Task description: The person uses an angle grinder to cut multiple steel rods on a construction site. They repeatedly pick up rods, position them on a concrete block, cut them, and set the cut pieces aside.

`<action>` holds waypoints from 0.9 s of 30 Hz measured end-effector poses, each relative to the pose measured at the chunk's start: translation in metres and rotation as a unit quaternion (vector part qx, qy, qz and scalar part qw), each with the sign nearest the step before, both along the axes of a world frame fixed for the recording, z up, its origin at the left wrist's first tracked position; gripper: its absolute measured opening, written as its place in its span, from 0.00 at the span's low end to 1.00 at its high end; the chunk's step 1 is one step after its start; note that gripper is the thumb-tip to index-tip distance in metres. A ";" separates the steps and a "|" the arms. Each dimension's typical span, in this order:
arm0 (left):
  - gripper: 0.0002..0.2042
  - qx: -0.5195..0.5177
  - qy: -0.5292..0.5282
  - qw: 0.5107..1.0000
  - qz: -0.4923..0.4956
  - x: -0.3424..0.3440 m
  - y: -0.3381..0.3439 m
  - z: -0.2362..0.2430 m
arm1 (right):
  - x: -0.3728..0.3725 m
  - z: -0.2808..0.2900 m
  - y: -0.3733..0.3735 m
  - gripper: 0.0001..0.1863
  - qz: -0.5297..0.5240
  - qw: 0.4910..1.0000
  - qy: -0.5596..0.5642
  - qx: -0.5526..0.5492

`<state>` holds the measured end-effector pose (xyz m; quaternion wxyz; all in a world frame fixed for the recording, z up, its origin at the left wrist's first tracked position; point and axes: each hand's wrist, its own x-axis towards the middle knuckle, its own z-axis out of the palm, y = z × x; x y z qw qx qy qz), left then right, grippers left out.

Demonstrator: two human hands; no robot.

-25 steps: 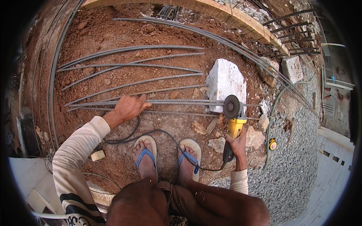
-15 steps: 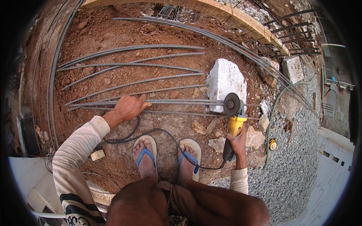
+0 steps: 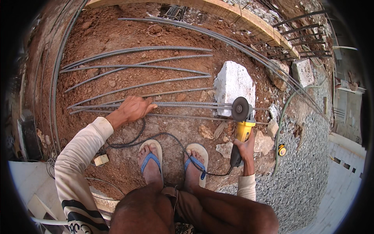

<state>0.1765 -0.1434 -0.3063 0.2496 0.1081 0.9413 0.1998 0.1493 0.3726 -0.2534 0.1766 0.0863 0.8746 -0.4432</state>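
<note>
My right hand (image 3: 246, 147) is wrapped round the body of a yellow and black angle grinder (image 3: 244, 130). Its dark round disc (image 3: 240, 109) stands by the right ends of the steel bars, in front of a white stone block (image 3: 233, 84); I cannot tell whether it touches the metal. My left hand (image 3: 134, 109) grips the ribbed steel bars (image 3: 187, 104) near their left part, fingers closed over them. These bars run left to right close to the ground and reach the block's near side. A black cord (image 3: 171, 136) trails from the grinder's rear end past my feet.
Several loose bars (image 3: 140, 67) lie on the red soil beyond my left hand. Longer rods (image 3: 233, 42) curve across the far right, near a timber beam (image 3: 218, 8). A yellow tape measure (image 3: 281, 149) sits beside a green hose (image 3: 278, 136) and grey gravel (image 3: 304, 163). Sandals are on my feet.
Almost nothing differs. My left hand has shifted very slightly on the bars; the grinder stays at the same spot by their ends.
</note>
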 end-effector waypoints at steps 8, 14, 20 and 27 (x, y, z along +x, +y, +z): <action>0.26 0.036 -0.006 0.999 0.008 -0.003 -0.003 -0.002 | 0.006 -0.005 0.001 0.37 -0.010 0.999 0.008 -0.036; 0.27 0.003 0.021 1.000 -0.002 -0.004 -0.004 -0.002 | 0.012 0.011 0.008 0.39 -0.078 0.995 -0.027 -0.062; 0.29 -0.056 0.046 0.997 0.012 -0.009 -0.020 0.018 | 0.014 0.029 0.011 0.39 -0.114 0.987 -0.019 -0.115; 0.26 -0.066 0.167 0.980 0.080 -0.022 -0.074 0.036 | 0.028 0.021 0.021 0.43 -0.141 0.986 -0.030 -0.088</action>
